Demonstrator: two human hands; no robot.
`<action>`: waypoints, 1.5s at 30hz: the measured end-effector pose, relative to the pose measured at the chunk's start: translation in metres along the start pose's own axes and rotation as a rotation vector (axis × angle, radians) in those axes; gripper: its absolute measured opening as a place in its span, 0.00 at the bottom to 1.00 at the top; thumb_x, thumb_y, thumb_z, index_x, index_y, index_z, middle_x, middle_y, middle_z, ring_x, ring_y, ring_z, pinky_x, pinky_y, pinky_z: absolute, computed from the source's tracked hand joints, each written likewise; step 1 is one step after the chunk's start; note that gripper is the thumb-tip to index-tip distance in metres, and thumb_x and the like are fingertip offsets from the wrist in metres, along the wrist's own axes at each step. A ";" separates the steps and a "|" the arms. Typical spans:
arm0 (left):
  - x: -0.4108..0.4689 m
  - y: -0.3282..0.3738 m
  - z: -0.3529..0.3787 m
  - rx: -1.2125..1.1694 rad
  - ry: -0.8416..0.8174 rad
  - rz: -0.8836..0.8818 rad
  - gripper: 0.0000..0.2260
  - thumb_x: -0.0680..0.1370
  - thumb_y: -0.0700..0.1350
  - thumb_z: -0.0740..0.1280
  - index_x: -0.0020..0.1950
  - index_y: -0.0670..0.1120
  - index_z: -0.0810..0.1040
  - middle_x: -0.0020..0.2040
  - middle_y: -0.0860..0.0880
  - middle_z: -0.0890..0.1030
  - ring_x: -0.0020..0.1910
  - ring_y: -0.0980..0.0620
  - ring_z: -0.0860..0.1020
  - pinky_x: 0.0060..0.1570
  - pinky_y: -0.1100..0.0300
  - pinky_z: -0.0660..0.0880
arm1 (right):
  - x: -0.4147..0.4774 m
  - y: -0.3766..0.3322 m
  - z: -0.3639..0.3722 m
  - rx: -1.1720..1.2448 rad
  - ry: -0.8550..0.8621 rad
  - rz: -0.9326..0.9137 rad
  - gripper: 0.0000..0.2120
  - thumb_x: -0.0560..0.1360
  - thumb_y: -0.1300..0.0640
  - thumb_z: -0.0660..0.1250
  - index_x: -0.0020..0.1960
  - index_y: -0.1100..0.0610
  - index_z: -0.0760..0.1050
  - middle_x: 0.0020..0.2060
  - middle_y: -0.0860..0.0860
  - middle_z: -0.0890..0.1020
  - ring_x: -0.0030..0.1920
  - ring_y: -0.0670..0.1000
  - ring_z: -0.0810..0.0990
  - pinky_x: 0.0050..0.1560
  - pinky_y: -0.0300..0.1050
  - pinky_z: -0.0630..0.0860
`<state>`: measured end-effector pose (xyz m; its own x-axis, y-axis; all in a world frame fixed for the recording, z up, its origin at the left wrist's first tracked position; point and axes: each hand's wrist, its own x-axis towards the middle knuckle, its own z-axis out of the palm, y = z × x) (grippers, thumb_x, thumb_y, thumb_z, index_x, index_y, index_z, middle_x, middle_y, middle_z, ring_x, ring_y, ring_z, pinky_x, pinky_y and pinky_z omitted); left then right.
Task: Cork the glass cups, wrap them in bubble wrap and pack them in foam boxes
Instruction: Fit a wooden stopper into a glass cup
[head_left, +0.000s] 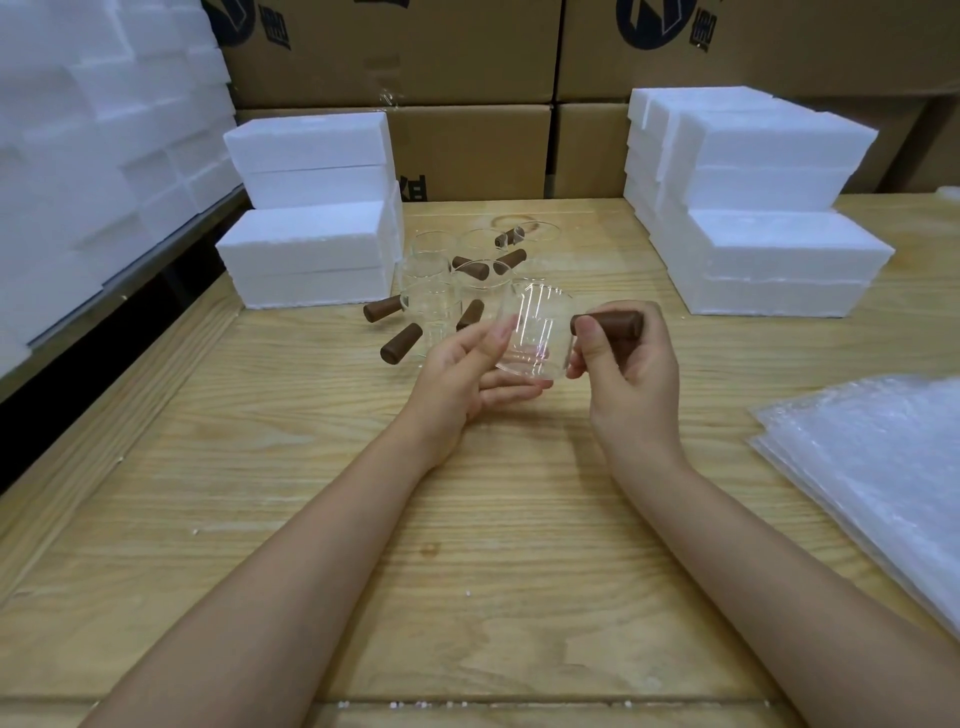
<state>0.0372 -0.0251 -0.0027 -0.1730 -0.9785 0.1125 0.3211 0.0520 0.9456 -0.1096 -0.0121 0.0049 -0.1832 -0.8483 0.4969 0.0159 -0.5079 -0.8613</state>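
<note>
1. Left hand (465, 366), fingers straight, cradles a glass cup (535, 338); right hand (626, 369) clamps a cork (612, 322) at the cup's side.
2. Early stage: more cups (431, 260) wait just beyond the hands.
3. Bubble wrap (883, 457), right of the right hand, looks untouched; foam boxes (769, 249) closed. Wrapping and packing remain.

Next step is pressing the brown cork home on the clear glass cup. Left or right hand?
Right. The right hand grips the brown cylindrical cork at the side of the clear glass cup; the left hand, fingers straight, only steadies the cup from the other side.
</note>
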 end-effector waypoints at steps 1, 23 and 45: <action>0.000 -0.001 -0.001 -0.009 -0.004 0.002 0.14 0.74 0.50 0.64 0.56 0.45 0.77 0.48 0.42 0.84 0.43 0.43 0.84 0.42 0.58 0.81 | 0.000 0.000 0.001 0.001 0.005 0.004 0.04 0.77 0.58 0.66 0.47 0.52 0.71 0.37 0.50 0.78 0.35 0.47 0.76 0.40 0.38 0.74; -0.003 0.004 0.004 0.148 -0.069 0.008 0.40 0.64 0.72 0.68 0.70 0.54 0.67 0.62 0.42 0.80 0.64 0.46 0.77 0.69 0.50 0.68 | -0.013 -0.004 0.020 0.366 0.060 0.428 0.26 0.61 0.48 0.74 0.54 0.53 0.68 0.57 0.57 0.76 0.51 0.50 0.81 0.55 0.44 0.78; -0.004 -0.001 0.003 0.236 0.003 0.232 0.31 0.67 0.44 0.73 0.69 0.54 0.69 0.52 0.47 0.85 0.54 0.51 0.82 0.52 0.63 0.76 | -0.014 -0.001 0.017 0.379 0.027 0.405 0.27 0.59 0.48 0.74 0.53 0.52 0.66 0.49 0.54 0.75 0.46 0.48 0.83 0.54 0.45 0.78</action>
<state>0.0348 -0.0212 -0.0033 -0.1180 -0.9357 0.3324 0.1271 0.3177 0.9396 -0.0905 -0.0017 0.0007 -0.1138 -0.9853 0.1271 0.4421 -0.1647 -0.8817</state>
